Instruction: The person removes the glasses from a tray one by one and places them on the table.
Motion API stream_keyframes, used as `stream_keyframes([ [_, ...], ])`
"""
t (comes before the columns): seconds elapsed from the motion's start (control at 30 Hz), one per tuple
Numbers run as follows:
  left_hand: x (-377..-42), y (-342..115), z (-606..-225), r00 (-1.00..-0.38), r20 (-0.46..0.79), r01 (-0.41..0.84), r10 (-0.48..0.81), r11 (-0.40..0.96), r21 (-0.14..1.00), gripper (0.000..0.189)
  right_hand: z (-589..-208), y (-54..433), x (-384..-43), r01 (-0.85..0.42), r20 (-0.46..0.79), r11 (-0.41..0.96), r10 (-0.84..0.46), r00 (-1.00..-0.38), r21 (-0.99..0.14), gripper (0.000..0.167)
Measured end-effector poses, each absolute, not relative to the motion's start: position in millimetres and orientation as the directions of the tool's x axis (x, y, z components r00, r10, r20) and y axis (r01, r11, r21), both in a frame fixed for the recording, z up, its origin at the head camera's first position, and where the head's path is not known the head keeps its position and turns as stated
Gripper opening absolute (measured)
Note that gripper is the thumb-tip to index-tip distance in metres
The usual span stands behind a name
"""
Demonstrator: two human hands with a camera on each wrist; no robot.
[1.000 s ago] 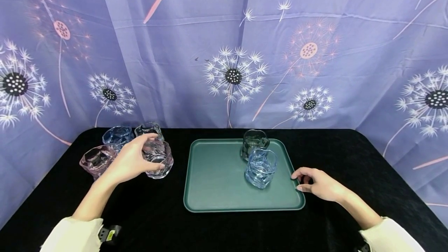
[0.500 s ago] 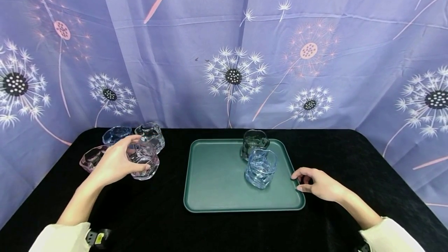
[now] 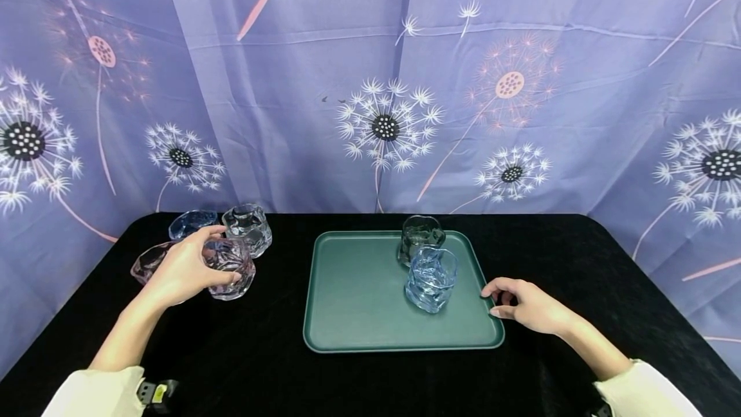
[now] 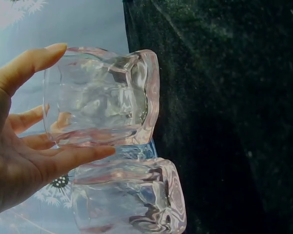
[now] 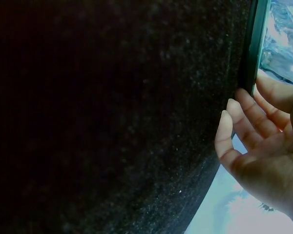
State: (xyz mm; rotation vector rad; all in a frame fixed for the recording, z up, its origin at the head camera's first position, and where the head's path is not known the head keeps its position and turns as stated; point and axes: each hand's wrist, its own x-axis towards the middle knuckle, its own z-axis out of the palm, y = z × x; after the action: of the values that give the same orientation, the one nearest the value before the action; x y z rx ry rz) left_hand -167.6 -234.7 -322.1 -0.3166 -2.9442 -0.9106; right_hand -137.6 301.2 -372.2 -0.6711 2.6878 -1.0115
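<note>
My left hand grips a pale pink glass between thumb and fingers, at the left of the black table. In the left wrist view, that pink glass is upright relative to a second pink glass close beside it. Whether its base touches the cloth, I cannot tell. The second pink glass is partly hidden behind my left hand in the head view. At the tray's right side my right hand pinches the rim of the green tray. In the right wrist view, its thumb lies against that rim.
A blue glass and a clear glass stand behind the left hand. On the tray's right half are a dark grey glass and, just in front, a blue glass. A patterned curtain hangs behind the table.
My left hand has moved left with the pink glass, away from the tray and next to the other glasses. My right hand and the tray have stayed put.
</note>
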Motion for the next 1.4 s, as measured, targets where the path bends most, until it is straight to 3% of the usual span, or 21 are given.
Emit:
stream_keyframes([
  [1.4, -173.7, -241.5, -327.8, -0.979, 0.073, 0.199, 0.193, 0.799, 0.567, 0.09, -371.1, 299.7, -138.1, -0.347, -0.023, 0.688, -0.467, -0.884, -0.637, 0.021],
])
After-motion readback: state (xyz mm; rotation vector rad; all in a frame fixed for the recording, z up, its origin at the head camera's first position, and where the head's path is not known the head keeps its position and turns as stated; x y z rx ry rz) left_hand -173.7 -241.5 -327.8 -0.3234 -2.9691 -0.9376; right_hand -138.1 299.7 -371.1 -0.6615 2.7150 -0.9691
